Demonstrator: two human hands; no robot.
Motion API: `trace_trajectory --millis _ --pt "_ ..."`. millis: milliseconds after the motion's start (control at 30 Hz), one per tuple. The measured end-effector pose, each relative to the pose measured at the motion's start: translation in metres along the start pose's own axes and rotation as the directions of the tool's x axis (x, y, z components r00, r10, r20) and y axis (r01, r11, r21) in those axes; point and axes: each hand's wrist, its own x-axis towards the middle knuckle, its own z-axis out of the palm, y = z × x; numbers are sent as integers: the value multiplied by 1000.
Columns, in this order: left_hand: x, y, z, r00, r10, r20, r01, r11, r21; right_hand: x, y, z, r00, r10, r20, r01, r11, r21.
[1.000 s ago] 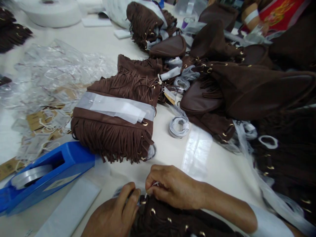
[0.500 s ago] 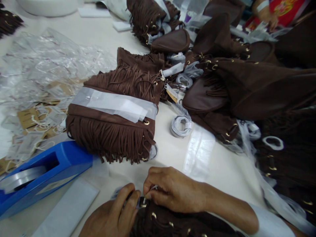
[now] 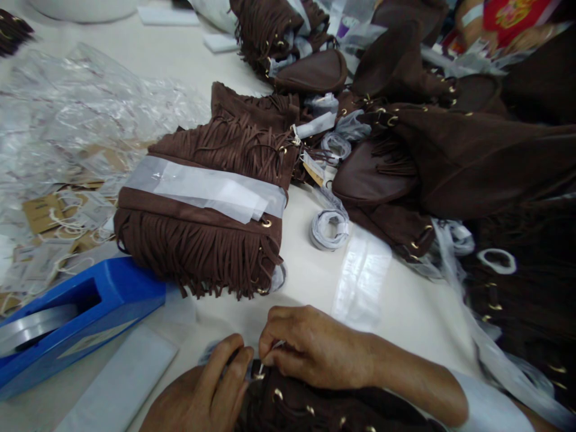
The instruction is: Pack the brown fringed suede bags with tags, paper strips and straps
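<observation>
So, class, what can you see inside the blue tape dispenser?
Inside the blue tape dispenser sits a roll of silvery tape. The dispenser hides its lower part, and the picture's left edge cuts off its end.

Nearest bag [image 3: 326,402] dark brown, eyelets [image 3: 310,410] gold. Tape dispenser [image 3: 135,285] blue. Tabletop [image 3: 427,306] off-white. Far cloth [image 3: 513,21] red, yellow-patterned.

Bare left hand [image 3: 198,390], near centre-left: fingers bend. Bare right hand [image 3: 315,348], just right: thumb and forefinger pinch. Right forearm [image 3: 414,375]: slants toward near right.
</observation>
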Motion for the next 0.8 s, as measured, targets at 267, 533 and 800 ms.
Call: trace_trajectory --millis 267,533,800 --pt "-4 -1 4 1000 -2 -20 2 1000 -10 3 -1 0 1000 0 6 0 1000 -21" --pt "5 -1 -3 999 -20 -39 20 1000 -14 3 -3 -1 999 2 34 -1 1000 -28" --pt "10 -4 -5 1000 -1 -31 1 1000 -28 9 -4 -2 997 7 77 -1 998 -68"
